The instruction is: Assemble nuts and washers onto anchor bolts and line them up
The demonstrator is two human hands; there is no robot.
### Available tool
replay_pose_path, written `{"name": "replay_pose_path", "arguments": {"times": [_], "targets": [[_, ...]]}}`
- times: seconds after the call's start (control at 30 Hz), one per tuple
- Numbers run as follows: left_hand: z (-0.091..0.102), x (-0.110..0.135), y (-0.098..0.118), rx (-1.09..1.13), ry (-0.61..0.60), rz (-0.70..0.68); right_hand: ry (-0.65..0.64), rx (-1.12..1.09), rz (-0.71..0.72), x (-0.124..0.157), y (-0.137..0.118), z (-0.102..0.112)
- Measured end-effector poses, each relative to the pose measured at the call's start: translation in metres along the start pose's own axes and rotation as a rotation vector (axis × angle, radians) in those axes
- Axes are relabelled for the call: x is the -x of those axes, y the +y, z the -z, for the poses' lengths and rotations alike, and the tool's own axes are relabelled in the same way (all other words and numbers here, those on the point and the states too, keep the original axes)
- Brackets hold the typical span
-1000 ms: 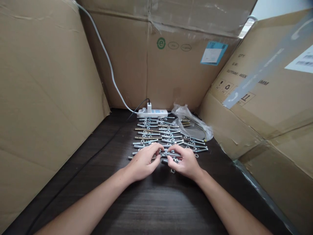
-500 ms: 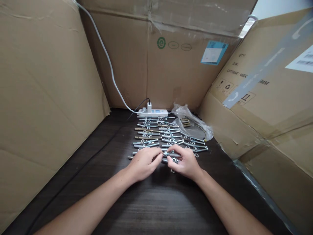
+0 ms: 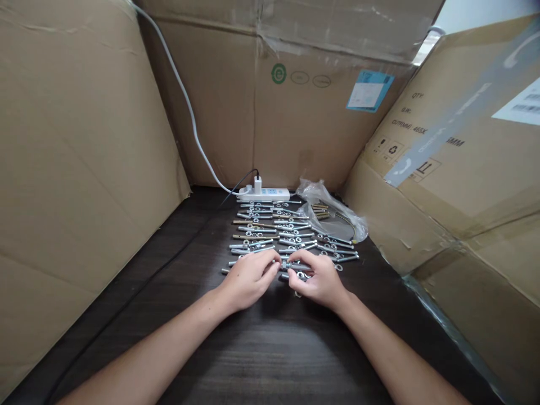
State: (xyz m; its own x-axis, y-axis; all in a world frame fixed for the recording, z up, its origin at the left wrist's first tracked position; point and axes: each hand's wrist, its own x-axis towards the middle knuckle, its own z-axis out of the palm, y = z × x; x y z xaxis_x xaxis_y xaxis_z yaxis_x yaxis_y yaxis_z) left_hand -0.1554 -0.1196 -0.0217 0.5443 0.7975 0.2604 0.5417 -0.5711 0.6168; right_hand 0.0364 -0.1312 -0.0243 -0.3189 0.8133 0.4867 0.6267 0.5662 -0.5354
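My left hand and my right hand meet over the near end of a spread of metal bolts, nuts and washers laid in rows on a dark wooden table. Both hands pinch the same silver bolt, held level between them, left fingers on its left end, right thumb and forefinger round a nut or washer on it. Loose washers lie under my right hand's fingers.
A white power strip with a plug and white cable lies at the far end of the rows. A crumpled clear plastic bag with more hardware sits to the right. Cardboard boxes wall in the table on three sides.
My left fingers have closed in toward the right hand along the bolt. Both hands stay in the same spot; the rows of hardware have not moved.
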Motion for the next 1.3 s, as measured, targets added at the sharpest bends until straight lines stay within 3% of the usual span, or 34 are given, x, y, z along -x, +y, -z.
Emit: {"name": "replay_pose_path", "arguments": {"times": [0.23,0.47,0.83,1.3], "targets": [[0.0003,0.0023,0.003,0.099,0.028,-0.057,-0.004,-0.014,0.013,0.0005,-0.0002,0.0],[-0.0007,0.003,0.0032,0.085,-0.008,0.038,0.004,-0.04,0.007,-0.0002,0.0009,-0.0003],[0.001,0.0023,0.0063,0.082,-0.026,-0.026,-0.008,-0.038,0.014,0.0005,-0.0005,-0.001],[-0.0043,-0.0004,0.0014,0.125,-0.073,0.034,-0.029,0.001,0.032,0.0006,-0.0038,-0.0009]]}}
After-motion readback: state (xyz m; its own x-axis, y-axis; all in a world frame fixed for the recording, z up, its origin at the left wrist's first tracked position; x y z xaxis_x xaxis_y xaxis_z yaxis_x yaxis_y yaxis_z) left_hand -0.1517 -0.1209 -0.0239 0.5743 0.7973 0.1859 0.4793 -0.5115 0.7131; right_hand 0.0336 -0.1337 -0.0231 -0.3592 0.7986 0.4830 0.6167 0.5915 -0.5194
